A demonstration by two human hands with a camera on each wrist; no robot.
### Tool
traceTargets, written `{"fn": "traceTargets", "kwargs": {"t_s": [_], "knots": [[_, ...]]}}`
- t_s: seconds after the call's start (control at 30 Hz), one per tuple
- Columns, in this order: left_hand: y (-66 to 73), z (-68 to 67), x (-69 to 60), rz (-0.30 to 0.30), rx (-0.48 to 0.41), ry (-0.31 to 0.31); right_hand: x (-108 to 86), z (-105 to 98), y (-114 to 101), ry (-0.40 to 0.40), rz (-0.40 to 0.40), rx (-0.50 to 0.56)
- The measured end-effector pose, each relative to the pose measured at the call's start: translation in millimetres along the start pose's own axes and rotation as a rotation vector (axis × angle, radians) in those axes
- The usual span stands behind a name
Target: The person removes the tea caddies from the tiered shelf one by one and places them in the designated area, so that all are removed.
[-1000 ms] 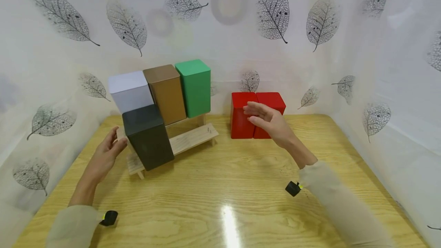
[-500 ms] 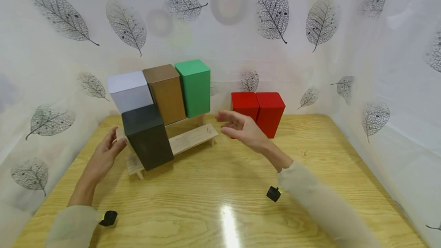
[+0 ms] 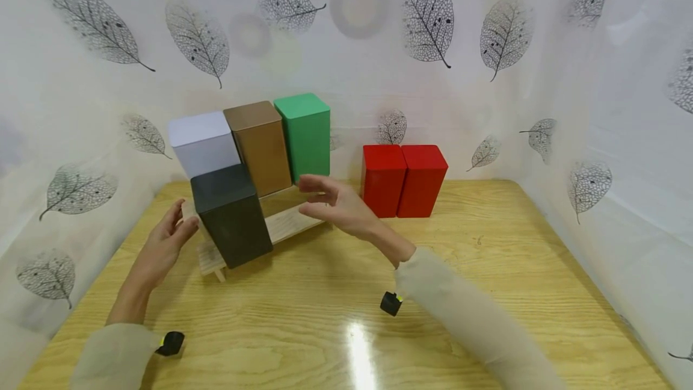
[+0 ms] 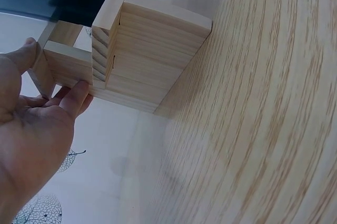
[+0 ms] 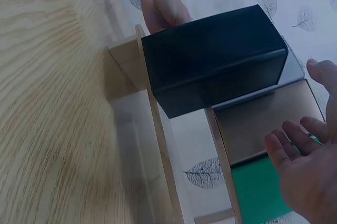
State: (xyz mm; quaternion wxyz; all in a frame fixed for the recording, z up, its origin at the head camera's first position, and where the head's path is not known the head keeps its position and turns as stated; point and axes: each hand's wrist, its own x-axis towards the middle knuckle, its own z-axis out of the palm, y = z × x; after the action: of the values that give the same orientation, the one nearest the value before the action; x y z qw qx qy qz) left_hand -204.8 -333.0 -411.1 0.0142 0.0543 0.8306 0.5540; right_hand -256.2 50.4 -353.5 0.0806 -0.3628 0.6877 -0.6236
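My left hand (image 3: pixel 159 251) grips the left end of a two-step wooden rack (image 3: pixel 289 223). In the left wrist view, thumb and fingers pinch the end of its upper step (image 4: pixel 68 58). A black box (image 3: pixel 233 215) stands on the lower step near that hand. Behind it, a white box (image 3: pixel 203 143), a brown box (image 3: pixel 260 149) and a green box (image 3: pixel 304 137) stand in a row on the upper step. My right hand (image 3: pixel 346 209) hovers by the rack's right end, fingers apart and holding nothing, in front of the green box's lower edge.
Two red boxes (image 3: pixel 384 182) stand side by side on the wooden table (image 3: pixel 303 318), right of the rack. A leaf-patterned white curtain (image 3: pixel 357 77) surrounds the table at the back and sides.
My right hand has moved left, from in front of the red boxes to the rack's right end. My left hand and all the boxes have stayed in place.
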Motion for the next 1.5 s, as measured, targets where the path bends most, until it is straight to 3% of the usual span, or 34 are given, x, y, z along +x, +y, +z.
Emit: {"fn": "traceTargets", "kwargs": {"t_s": [0.17,0.73,1.0,1.5], "knots": [[0.8,0.3,0.3,0.002,0.0,0.001,12.5,12.3,-0.6,-0.017,-0.043,-0.019],[0.5,1.1,-2.6,0.022,0.002,0.003,34.2,36.0,-5.1,-0.035,-0.02,-0.013],[-0.5,1.0,-2.5,0.029,0.015,0.005,36.4,42.3,-6.8,-0.016,0.017,-0.063],[0.5,0.2,-1.8,0.032,0.043,0.003,51.6,57.9,-8.3,-0.024,0.009,-0.08]]}}
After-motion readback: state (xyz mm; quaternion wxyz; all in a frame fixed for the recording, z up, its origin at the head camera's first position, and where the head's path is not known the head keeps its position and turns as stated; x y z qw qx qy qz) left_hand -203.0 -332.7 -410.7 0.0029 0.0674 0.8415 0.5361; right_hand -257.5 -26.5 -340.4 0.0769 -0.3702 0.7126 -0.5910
